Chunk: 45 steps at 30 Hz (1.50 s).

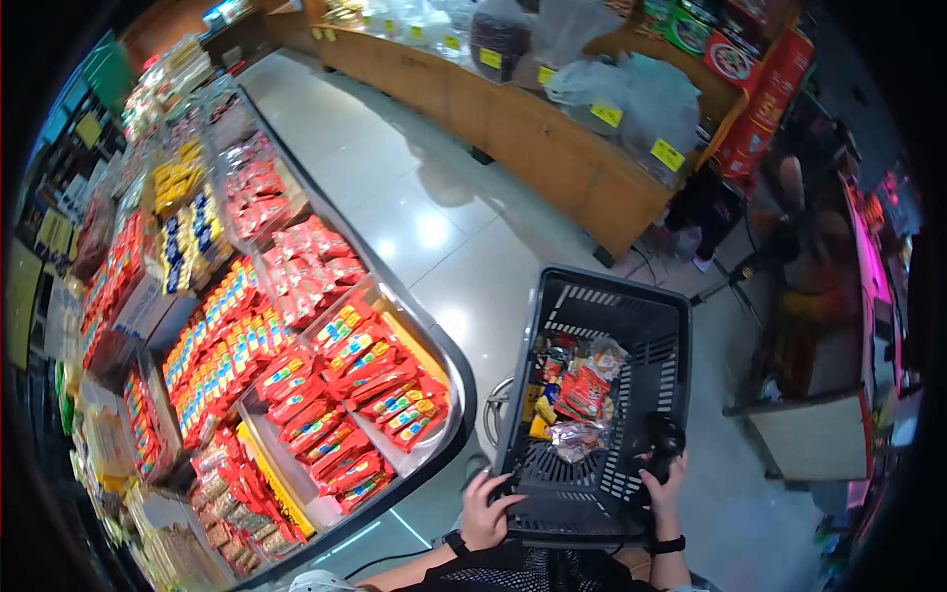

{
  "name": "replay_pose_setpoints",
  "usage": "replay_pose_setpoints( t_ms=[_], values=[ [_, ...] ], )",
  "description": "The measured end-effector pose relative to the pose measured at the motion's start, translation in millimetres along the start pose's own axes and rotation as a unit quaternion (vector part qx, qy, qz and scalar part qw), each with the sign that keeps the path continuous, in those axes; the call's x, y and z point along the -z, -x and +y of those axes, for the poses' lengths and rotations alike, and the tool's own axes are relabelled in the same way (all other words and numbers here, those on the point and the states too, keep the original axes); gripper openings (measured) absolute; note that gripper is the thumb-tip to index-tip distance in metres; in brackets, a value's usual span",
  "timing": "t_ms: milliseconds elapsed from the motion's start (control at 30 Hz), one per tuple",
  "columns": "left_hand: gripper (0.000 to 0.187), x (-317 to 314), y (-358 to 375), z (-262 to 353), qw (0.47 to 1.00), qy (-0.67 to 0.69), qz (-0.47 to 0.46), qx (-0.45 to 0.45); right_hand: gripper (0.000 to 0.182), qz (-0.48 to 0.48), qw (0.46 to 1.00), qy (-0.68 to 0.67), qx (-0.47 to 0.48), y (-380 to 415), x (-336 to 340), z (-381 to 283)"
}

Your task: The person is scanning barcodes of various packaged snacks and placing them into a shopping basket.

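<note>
A black plastic shopping basket [604, 286] is in front of my body, tilted slightly. Several small packets [582, 394] in red, yellow and silver lie inside it. At the basket's near left corner is my left hand [485, 511], its fingers apart and touching the rim. My right hand [663, 487] is at the near right side, its fingers curled round a small black object [663, 436] that I cannot make out. Dark bands circle both wrists.
On the left stands a long display stand [456, 395] with compartments of red snack packets [340, 454]. A wooden counter [552, 148] with plastic bags runs across the top. A tripod [735, 281] and a white-sided counter [814, 439] are at the right.
</note>
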State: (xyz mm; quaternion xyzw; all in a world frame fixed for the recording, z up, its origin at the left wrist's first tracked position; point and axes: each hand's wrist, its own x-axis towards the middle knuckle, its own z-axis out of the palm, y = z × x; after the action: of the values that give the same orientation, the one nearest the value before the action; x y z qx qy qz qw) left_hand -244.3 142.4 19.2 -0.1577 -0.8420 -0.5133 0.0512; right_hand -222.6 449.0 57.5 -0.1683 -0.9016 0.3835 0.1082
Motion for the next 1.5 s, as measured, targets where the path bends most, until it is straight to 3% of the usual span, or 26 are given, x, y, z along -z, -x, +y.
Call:
replay_pose_setpoints(
  t_ms=[100, 133, 200, 333, 500, 667, 1000, 1267, 1500],
  values=[
    [0.042, 4.3, -15.4, -6.3, 0.999, 0.009, -0.045, -0.013, 0.026, 0.027, 0.978, -0.196, -0.067, -18.6, -8.4, -2.4],
    [0.042, 4.2, -22.9, -7.3, 0.999, 0.003, -0.033, -0.013, 0.026, 0.02, 0.978, -0.2, -0.057, -26.7, -8.9, -5.1],
    [0.036, 0.5, -38.6, -7.1, 0.998, -0.015, -0.05, -0.022, 0.025, 0.001, 0.997, -0.082, 0.014, -49.4, -8.1, -12.4],
    [0.034, -20.0, -83.6, -8.1, 0.998, -0.051, 0.042, -0.005, 0.025, -0.026, 0.994, -0.099, 0.045, -116.4, -11.2, -8.2],
    [0.033, -64.4, -139.8, -7.3, 0.987, -0.093, 0.125, 0.026, 0.026, -0.06, 0.982, -0.059, 0.167, -223.2, -17.0, 7.4],
    [0.024, -121.1, -167.5, 17.2, 0.97, -0.114, 0.202, 0.077, 0.028, -0.106, 0.973, -0.057, 0.197, -291.4, -4.1, 37.2],
    [0.015, -144.8, -183.5, 29.5, 0.931, -0.209, 0.238, 0.183, 0.037, -0.174, 0.955, -0.144, 0.193, -315.9, 5.0, 40.1],
    [0.013, -129.7, -176.3, 18.6, 0.942, -0.152, 0.246, 0.169, 0.033, -0.135, 0.971, -0.098, 0.172, -304.1, -8.1, 35.7],
    [0.026, -110.1, -164.4, 12.1, 0.963, -0.052, 0.211, 0.159, 0.029, -0.136, 0.974, -0.016, 0.18, -293.5, -22.0, 24.9]
  ],
)
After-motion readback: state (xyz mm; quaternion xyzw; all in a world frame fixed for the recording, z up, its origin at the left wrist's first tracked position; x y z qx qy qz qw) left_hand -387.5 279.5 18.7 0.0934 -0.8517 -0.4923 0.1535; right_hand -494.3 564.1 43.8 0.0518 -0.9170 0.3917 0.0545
